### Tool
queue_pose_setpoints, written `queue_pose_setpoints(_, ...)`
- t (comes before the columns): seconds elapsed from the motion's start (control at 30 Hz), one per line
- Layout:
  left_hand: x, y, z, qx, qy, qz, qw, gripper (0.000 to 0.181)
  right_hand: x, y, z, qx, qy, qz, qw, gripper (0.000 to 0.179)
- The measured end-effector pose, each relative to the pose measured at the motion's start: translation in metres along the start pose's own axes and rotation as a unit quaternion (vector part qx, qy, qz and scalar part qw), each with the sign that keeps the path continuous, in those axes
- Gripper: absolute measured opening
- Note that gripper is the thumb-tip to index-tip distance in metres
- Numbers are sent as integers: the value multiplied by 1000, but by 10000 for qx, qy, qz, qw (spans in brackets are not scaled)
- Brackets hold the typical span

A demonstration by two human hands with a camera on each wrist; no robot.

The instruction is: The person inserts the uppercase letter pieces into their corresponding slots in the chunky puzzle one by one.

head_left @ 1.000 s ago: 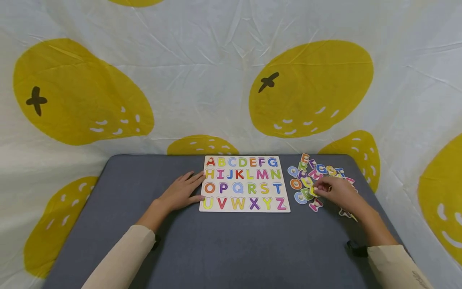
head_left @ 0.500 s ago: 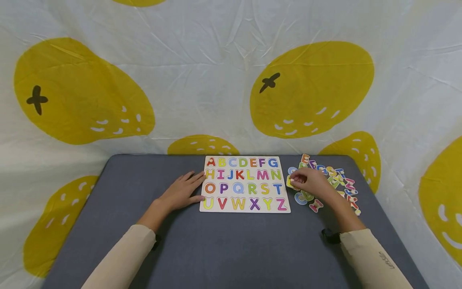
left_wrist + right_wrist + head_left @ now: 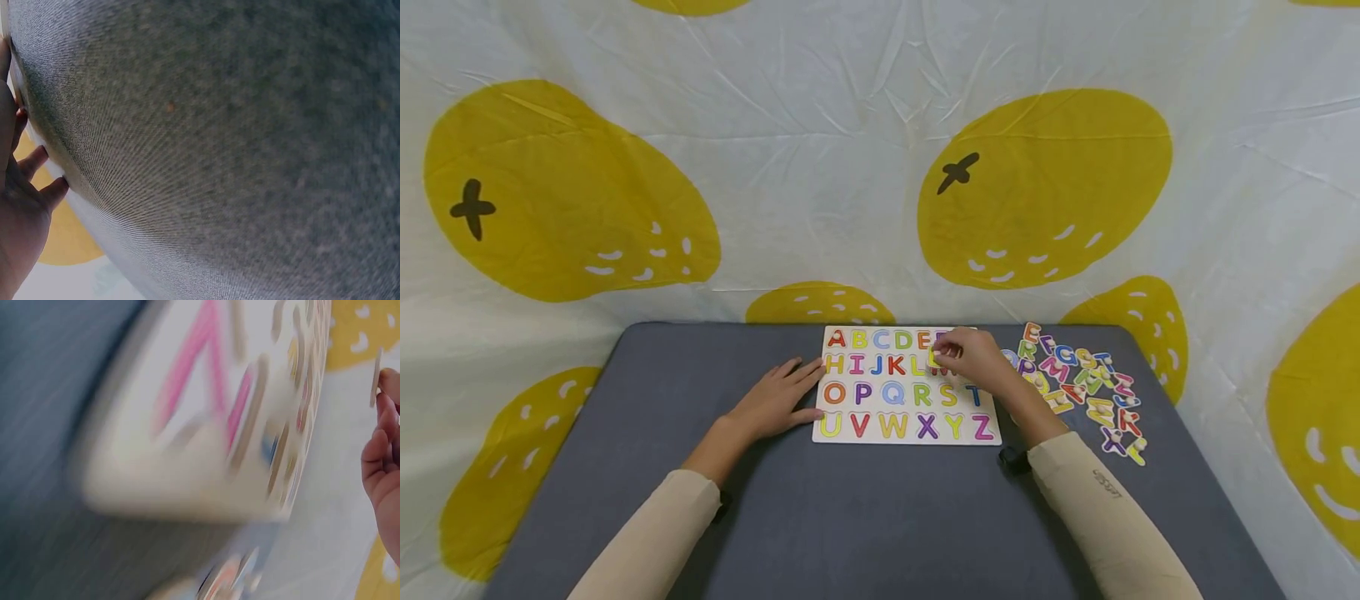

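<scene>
An alphabet puzzle board [image 3: 872,436] lies flat at the back middle of the table in the head view. A red A piece [image 3: 837,338] with a knob sits in its top left corner. My right hand [image 3: 976,358] is over the board's upper right part and pinches a small yellow letter piece [image 3: 933,358]. That piece appears edge-on in the right wrist view [image 3: 376,378]; which letter it is, I cannot tell. My left hand [image 3: 778,398] has its fingers spread and rests on the table, fingertips and thumb touching the board's left edge.
To the right of the board lies a loose pile of knobbed letter pieces [image 3: 1101,410], some overlapping, partly hidden by my right forearm. A grey cloth covers the table [image 3: 880,517]. Behind it hangs a white curtain [image 3: 820,208] with yellow fruit prints.
My right hand has moved left from the letter pile to above the board, carrying the yellow letter piece. My left hand stays at the board's left edge.
</scene>
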State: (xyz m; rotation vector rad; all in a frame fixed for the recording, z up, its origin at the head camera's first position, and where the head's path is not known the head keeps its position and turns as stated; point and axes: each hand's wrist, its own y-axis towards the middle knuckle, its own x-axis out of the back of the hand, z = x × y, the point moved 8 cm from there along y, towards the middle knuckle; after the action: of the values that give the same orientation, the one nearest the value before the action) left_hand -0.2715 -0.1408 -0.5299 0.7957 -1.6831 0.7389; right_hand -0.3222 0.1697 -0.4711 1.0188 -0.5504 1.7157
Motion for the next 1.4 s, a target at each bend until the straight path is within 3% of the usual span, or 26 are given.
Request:
queue_pose_setpoints(0.3, -1, -3, 2, -7, -5, -34, 10000, 87, -46, 56, 32, 27, 209, 296, 9993, 13)
queue_pose_setpoints(0.57, 0, -7, 4, 7, -44, -81, 10000, 86, -79, 89, 55, -134, 142, 292, 9994, 14)
queue_pose_setpoints(0.87, 1, -8, 3, 47, 35, -133, 9999, 86, -101, 103, 75, -108, -578, 430, 9973, 15)
queue_pose_setpoints(1.4, 2, 0, -1, -41, 58, -126, 9999, 86, -104, 111, 66, -285, -586, 330, 9973, 15)
